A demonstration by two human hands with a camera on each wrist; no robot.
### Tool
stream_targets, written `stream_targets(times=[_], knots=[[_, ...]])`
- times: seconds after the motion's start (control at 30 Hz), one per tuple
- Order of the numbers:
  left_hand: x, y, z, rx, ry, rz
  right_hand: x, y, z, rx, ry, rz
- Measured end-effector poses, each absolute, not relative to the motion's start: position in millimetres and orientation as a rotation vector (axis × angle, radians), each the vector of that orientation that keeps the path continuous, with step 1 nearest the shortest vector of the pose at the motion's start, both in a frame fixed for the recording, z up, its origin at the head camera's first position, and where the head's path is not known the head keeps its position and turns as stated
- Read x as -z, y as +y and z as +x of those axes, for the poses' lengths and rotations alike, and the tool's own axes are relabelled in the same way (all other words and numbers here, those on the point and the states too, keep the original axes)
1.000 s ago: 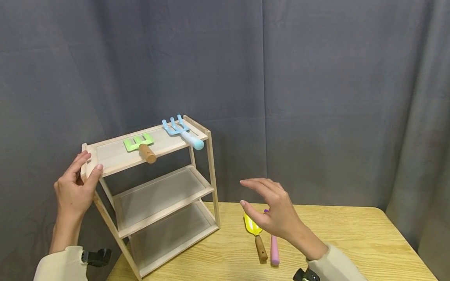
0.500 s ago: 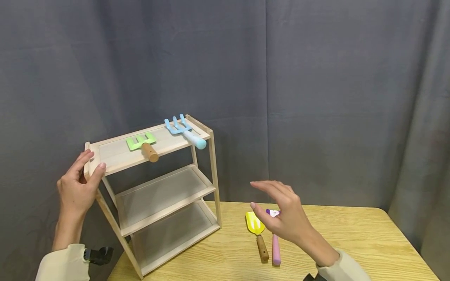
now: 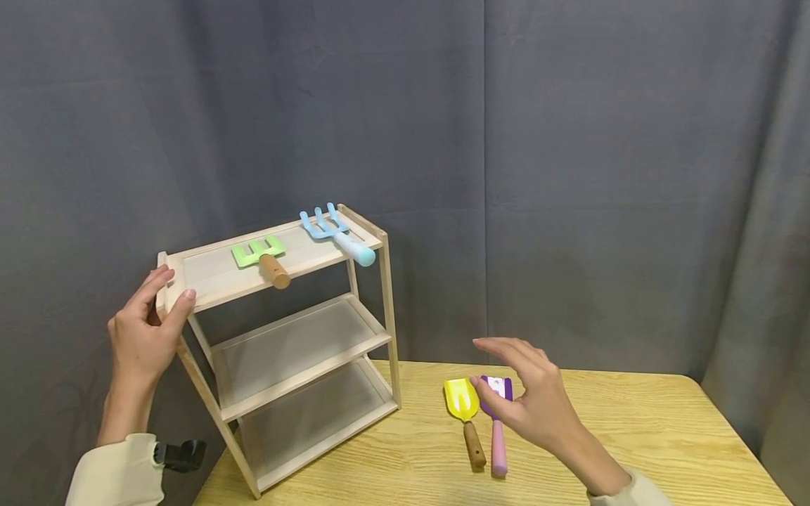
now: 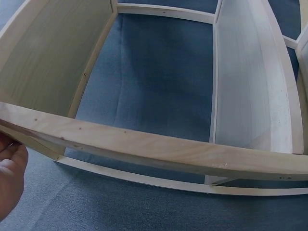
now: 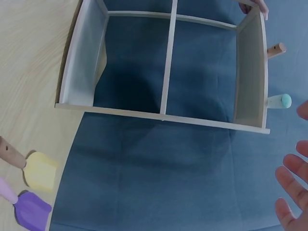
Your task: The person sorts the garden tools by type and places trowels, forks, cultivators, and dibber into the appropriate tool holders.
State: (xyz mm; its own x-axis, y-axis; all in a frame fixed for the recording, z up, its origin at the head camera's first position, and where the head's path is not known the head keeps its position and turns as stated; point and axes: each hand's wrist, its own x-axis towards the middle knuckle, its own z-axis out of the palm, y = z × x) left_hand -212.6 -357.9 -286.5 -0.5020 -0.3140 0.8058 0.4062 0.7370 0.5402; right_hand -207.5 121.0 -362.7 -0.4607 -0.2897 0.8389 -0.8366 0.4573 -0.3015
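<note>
My left hand (image 3: 142, 341) grips the left end of the top shelf of a three-tier wooden rack (image 3: 390, 302), thumb on top and fingers at the outer edge. A green hand fork (image 3: 259, 253) with a brown handle lies on that shelf, and a blue hand fork (image 3: 325, 226) lies to its right. Both handles stick out over the front edge. My right hand (image 3: 538, 397) is held above the table, fingers spread from the thumb, nothing in it. It overlaps the purple shovel (image 3: 498, 446) with a pink handle. Left of that lies a yellow shovel (image 3: 462, 399) with a brown handle.
The wooden table (image 3: 633, 436) carries the rack at its left side and both shovels near its middle. A grey curtain (image 3: 569, 176) hangs behind everything. The rack's middle shelf (image 3: 304, 344) and bottom shelf (image 3: 316, 418) show bare boards.
My right hand has moved to the right and slightly down, uncovering the yellow shovel and much of the purple blade. My left hand keeps its hold on the rack. The head view has shifted slightly.
</note>
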Motion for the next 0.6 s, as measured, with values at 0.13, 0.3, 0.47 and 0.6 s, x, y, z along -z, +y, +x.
stream_targets(times=[0.13,0.3,0.47,0.6], knots=[[286.3,-357.8,-212.9,0.875,-1.908,-0.072,368.0,127.3,-207.6,-0.938,-1.982,0.895],[287.4,-358.0,-213.1,0.88,-1.906,-0.07,373.9,134.4,-206.5,-0.925,-1.998,0.851],[287.8,-358.1,-212.7,0.884,-1.913,-0.069,379.7,140.5,-204.7,-0.916,-1.997,0.824],[287.8,-358.9,-211.3,0.89,-1.926,-0.073,382.9,142.9,-204.0,-0.925,-1.976,0.815]])
